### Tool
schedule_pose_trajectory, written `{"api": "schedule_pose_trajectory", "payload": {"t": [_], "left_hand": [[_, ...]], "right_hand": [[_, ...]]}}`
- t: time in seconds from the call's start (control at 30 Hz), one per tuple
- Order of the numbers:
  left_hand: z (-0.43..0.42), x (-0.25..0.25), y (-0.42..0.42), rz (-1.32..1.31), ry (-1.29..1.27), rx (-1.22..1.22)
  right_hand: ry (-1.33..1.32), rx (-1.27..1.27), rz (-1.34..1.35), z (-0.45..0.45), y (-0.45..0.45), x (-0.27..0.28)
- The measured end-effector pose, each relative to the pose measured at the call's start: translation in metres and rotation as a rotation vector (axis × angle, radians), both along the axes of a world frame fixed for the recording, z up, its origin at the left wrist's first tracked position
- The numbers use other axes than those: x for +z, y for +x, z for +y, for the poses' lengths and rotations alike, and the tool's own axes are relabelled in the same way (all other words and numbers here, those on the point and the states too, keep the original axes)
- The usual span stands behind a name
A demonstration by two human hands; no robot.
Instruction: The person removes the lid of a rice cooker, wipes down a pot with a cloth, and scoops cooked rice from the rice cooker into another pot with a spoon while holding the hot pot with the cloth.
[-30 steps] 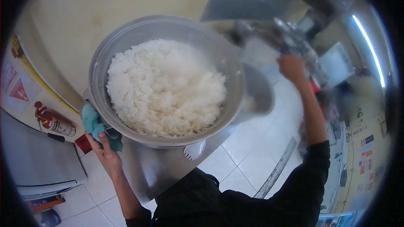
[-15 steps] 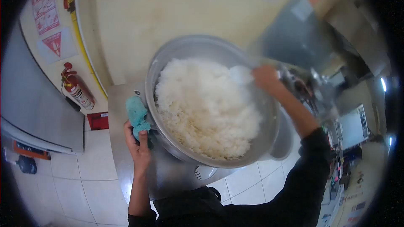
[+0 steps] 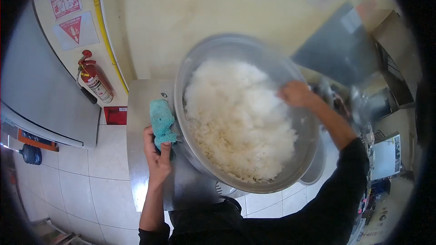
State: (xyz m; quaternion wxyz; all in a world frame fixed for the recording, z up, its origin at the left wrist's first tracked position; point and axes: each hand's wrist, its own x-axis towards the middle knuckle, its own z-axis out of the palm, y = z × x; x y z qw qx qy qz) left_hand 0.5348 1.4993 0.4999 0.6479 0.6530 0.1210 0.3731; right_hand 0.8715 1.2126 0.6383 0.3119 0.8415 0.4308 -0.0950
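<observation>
A large grey metal pot [image 3: 188, 147] holds a heap of steaming white rice [image 3: 227, 122]. At its left side my left hand [image 3: 158, 159] is wrapped round a teal cloth [image 3: 162, 121] pressed against the pot's handle area. Over the right part of the pot is my right hand [image 3: 295, 94], its fingers closed round something whitish that blurs into the steam and rice; its shape is hard to make out.
The pot stands on a steel counter [image 3: 143, 154]. A fire extinguisher [image 3: 96, 81] hangs on the wall at the left, beside a grey fridge [image 3: 50, 81]. Another round container [image 3: 314, 168] shows beyond the pot's lower right rim. Tiled floor [image 3: 109, 159] lies below.
My right hand has come from far right of the pot to above the rice, bringing a white utensil. My left hand keeps its hold on the cloth. The view has shifted, so the pot appears further right.
</observation>
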Motion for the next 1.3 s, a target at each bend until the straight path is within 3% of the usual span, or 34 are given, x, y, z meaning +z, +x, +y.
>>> {"api": "schedule_pose_trajectory", "payload": {"t": [0.17,0.3,0.37,0.47,0.6,0.67,0.77,0.83,0.9,0.97,1.0,1.07,1.13,1.2,1.3], "left_hand": [[-0.001,-0.001,0.000,-0.041,0.001,-0.016],[-0.002,0.000,-0.001,-0.043,-0.020,-0.018],[-0.004,-0.001,0.001,-0.042,-0.039,-0.030],[-0.002,-0.002,-0.002,-0.030,-0.013,-0.018],[-0.004,-0.001,0.000,-0.044,-0.028,-0.011],[-0.005,-0.002,0.001,-0.056,-0.038,-0.014],[-0.004,-0.004,0.001,-0.052,-0.031,0.014],[-0.002,-0.005,0.001,-0.057,-0.023,-0.040],[-0.002,-0.004,0.001,-0.060,-0.004,-0.028],[-0.003,-0.001,0.000,-0.064,0.012,-0.014],[-0.003,0.000,-0.001,-0.064,-0.009,-0.027],[-0.004,0.000,-0.002,-0.063,-0.029,-0.047],[-0.001,-0.002,-0.002,-0.052,-0.057,-0.082],[-0.002,0.001,-0.001,-0.055,-0.034,-0.059],[0.000,0.006,-0.002,-0.074,-0.010,-0.055]], "right_hand": [[0.219,-0.116,0.272,0.001,-0.027,-0.010],[0.380,-0.207,0.340,-0.023,-0.046,-0.007],[0.655,-0.085,0.373,-0.042,-0.052,0.001],[0.735,-0.205,0.348,-0.064,-0.075,0.042],[0.794,-0.298,0.051,-0.130,-0.103,0.093],[0.970,-0.564,0.008,-0.163,-0.132,0.115],[1.055,-0.481,-0.319,-0.243,-0.156,0.113],[1.059,-0.618,-0.382,-0.278,-0.177,0.106],[0.884,-0.644,-0.407,-0.343,-0.180,0.069],[0.631,-0.475,-0.490,-0.371,-0.187,0.019],[0.581,-0.366,-0.534,-0.364,-0.187,-0.002],[0.192,-0.560,-0.529,-0.346,-0.183,-0.038],[0.162,-0.587,-0.627,-0.351,-0.166,-0.055],[0.072,-0.641,-0.727,-0.352,-0.143,-0.027],[0.201,-0.450,-0.877,-0.321,-0.141,0.046]]}}
